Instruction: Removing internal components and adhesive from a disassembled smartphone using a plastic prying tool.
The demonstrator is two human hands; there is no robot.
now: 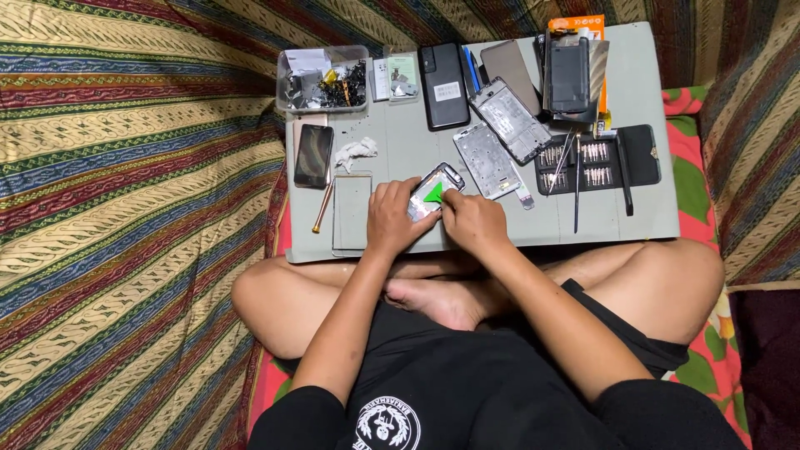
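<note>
On the grey work board (400, 154), from the left, a clear plastic parts box (322, 79) sits at the far corner, with a dark phone (314, 156), a crumpled white tissue (357, 151), a slim copper-coloured rod (322, 208) and a glass panel (351, 213) nearer. The left hand (390, 218) is clenched round the left edge of an opened phone frame (435, 190) near the board's front edge; the right hand (472, 221) pinches a green triangular pick (433, 194) against it. Just right lie two bare phone frames (487, 160), then an open screwdriver bit case (596, 158).
</note>
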